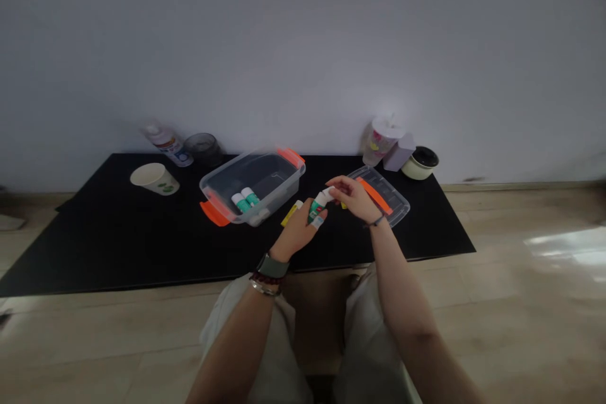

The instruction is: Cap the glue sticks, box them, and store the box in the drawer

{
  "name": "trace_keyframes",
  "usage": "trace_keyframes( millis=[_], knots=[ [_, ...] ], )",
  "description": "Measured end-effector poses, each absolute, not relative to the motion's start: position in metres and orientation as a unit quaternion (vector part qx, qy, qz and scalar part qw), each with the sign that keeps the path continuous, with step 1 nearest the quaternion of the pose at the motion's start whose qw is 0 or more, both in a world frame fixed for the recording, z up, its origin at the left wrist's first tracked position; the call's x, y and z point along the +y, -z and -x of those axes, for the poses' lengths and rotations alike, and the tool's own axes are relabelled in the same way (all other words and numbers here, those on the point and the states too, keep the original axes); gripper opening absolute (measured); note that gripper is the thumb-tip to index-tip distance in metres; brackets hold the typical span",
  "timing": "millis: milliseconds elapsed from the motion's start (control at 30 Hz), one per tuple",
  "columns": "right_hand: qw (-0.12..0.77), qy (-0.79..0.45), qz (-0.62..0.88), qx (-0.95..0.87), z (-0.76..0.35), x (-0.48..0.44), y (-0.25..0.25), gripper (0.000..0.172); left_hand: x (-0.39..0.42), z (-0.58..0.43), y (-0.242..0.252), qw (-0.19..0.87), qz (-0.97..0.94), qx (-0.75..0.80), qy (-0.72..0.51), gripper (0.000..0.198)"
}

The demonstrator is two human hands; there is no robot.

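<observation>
Our left hand (297, 235) holds a white-and-green glue stick (319, 204) above the black mat (95, 252), and the stick is tilted with its white end up and to the right. The left fingers close around its green lower part. Our right hand (355, 198) is over the white end, with the fingers curved and near each other, but we cannot tell if they pinch it or only touch it.

Just left of our hands, a clear plastic storage box (250, 188) with orange handles stands on the mat, and two more white-and-green glue sticks (245, 200) lie inside it. A yellow stick (291, 214) lies beside the box. The clear lid (386, 197) with an orange strip lies under and beyond our right hand.

Along the wall are a spray bottle (168, 145), a dark cup (203, 149), a printed plastic cup (381, 140), a lilac box (400, 153) and a cream bowl (420, 164). A paper cup (154, 178) lies on its side.
</observation>
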State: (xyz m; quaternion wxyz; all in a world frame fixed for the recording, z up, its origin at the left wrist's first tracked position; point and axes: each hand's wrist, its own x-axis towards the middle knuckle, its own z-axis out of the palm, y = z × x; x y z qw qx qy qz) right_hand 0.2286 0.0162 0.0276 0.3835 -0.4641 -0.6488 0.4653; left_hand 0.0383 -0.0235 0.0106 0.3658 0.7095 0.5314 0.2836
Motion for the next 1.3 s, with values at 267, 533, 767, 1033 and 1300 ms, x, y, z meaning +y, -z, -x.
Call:
trace_keyframes(
  millis=[267,533,767,1033,1300],
  knots=[
    [0.39,-0.316,0.482,-0.718,-0.217,0.007,-0.033,0.032,-0.028,-0.034,-0.011,0.402,-0.749,0.483,-0.211,0.024],
    [0.303,-0.256,0.519,-0.757,-0.204,0.003,-0.033,0.03,-0.028,-0.039,-0.011,0.362,-0.769,0.469,-0.24,0.02],
    [0.197,-0.182,0.593,-0.759,-0.191,0.002,-0.037,0.032,-0.031,-0.046,-0.012,0.237,-0.784,0.546,-0.173,0.021],
    [0.177,-0.177,0.652,-0.716,-0.189,0.001,-0.032,0.036,-0.031,-0.052,-0.013,0.214,-0.78,0.566,-0.16,0.02],
    [0.318,-0.284,0.457,-0.781,-0.203,-0.004,-0.042,0.036,-0.019,-0.021,-0.02,0.68,-0.614,0.354,-0.189,0.045]
  ],
)
